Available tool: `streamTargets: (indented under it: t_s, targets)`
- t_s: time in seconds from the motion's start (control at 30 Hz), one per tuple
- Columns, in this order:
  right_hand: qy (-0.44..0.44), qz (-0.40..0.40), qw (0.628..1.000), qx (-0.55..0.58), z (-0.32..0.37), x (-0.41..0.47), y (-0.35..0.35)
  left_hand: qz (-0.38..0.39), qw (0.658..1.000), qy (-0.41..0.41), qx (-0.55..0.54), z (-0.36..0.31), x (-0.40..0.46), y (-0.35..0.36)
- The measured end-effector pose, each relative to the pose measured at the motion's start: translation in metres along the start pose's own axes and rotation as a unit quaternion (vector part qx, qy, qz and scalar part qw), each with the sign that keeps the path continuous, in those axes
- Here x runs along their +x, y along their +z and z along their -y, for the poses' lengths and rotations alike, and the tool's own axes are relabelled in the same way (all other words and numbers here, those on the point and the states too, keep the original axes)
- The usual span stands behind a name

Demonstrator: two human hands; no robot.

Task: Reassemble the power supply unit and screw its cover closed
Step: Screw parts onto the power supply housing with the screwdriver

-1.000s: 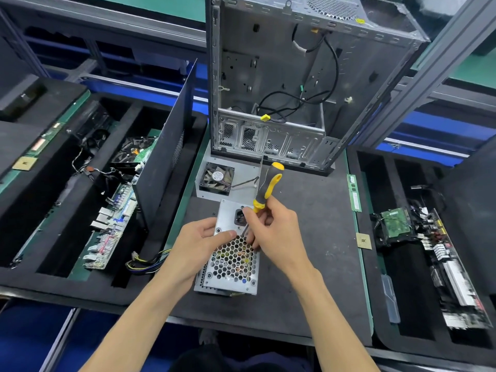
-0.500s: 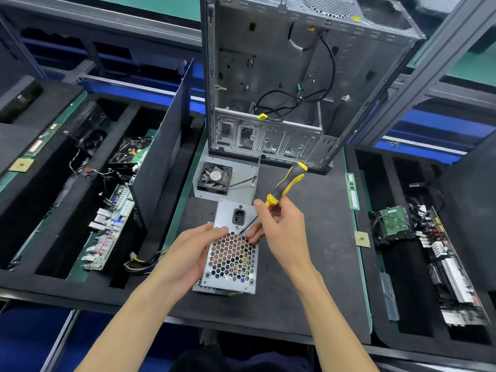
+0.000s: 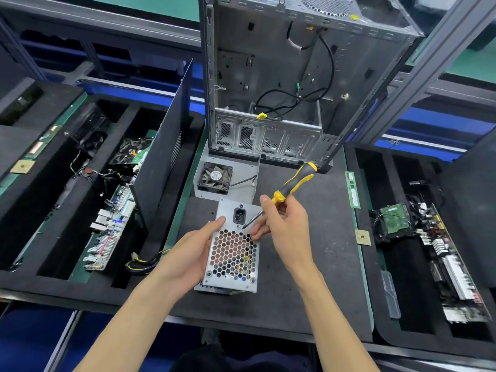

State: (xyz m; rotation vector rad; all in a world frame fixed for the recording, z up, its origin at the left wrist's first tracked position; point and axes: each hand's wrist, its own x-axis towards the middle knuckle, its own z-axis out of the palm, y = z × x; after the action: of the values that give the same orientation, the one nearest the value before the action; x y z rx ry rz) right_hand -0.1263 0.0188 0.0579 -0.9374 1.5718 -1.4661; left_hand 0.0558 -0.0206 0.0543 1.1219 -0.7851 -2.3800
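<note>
1. Fingers [image 3: 214, 224] of the left hand [image 3: 188, 253] wrap the PSU's [image 3: 233, 253] left edge, so it's propped on the bench [image 3: 308, 277].
2. Right hand [image 3: 287, 226] grips a yellow-black screwdriver [image 3: 292, 186], tip on the PSU face just below the power socket [image 3: 239, 215].
3. Just behind that, a fan [image 3: 215, 178] sits on a grey plate [image 3: 249, 189].
4. Farthest back, an open PC case [image 3: 295, 76] stands upright.
</note>
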Motion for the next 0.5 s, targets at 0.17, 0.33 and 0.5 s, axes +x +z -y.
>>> streamTargets:
  t_s: [0.17,0.33,0.5]
  targets:
    - [-0.002,-0.004,1.0,-0.003,0.0003,0.0004,0.0006,0.034,0.998,-0.035,-0.044,0.0023,-0.0002,0.0012]
    - [0.001,-0.006,1.0,0.001,-0.0001,0.0014,0.001,0.048,0.996,-0.053,-0.059,0.0004,-0.002,0.0042]
    - [0.007,-0.009,1.0,-0.001,-0.0011,0.002,0.0001,0.044,0.996,-0.05,-0.056,0.0005,-0.0017,0.006]
